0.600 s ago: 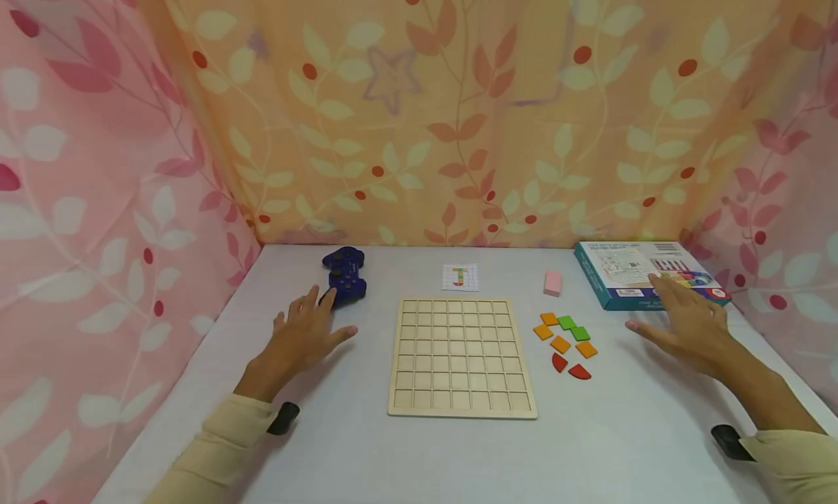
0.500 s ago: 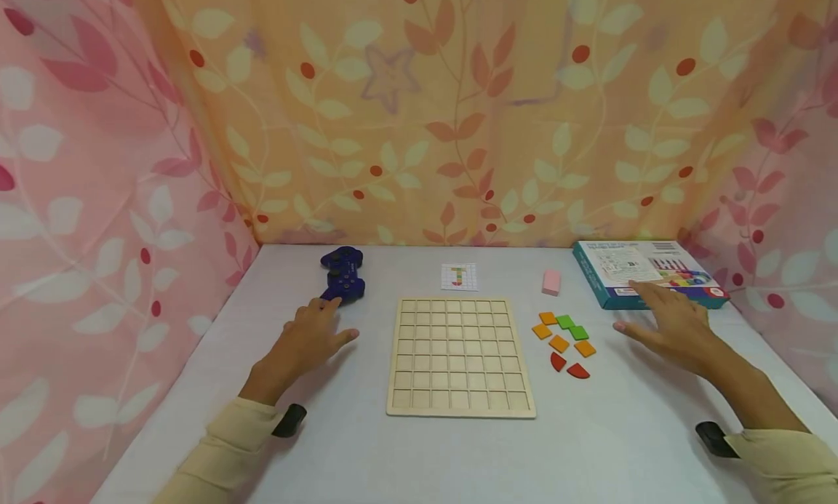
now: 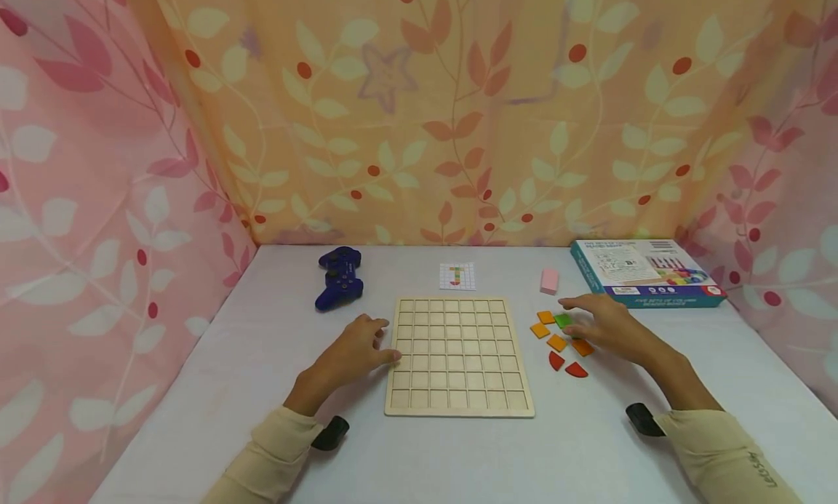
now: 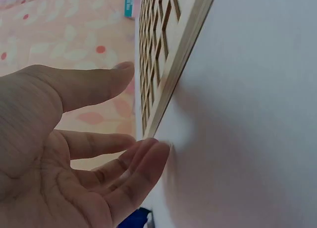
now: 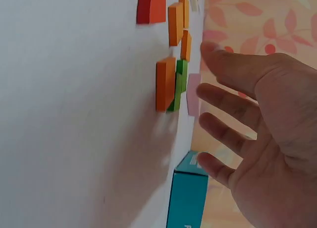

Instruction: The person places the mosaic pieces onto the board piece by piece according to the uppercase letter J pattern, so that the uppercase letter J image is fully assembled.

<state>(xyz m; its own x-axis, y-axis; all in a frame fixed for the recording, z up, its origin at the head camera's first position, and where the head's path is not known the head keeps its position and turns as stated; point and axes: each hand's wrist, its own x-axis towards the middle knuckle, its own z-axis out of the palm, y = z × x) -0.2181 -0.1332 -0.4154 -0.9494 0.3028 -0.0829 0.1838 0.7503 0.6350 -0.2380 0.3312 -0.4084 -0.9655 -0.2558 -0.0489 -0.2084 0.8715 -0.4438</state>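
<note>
Four orange square tiles (image 3: 556,342) on the worktop (image 3: 458,460), and our right hand (image 3: 605,331) hovers at the group's right side!
Its fingers are apart and grasp nothing, near the green tiles (image 3: 562,321); two red quarter-circle pieces (image 3: 577,370) lie nearer us. Across to our left hand (image 3: 356,353), relaxed, holding nothing, by the left edge of the wooden grid board (image 3: 458,366); whether it touches, we can't tell. That board sits mid-worktop, left of the tiles, the pattern card (image 3: 457,276) just beyond, the game controller (image 3: 340,278) farther left.

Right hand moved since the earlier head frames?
Yes, leftward: in the head view, the right hand is now at the tiles, closer to the grid board.
</note>
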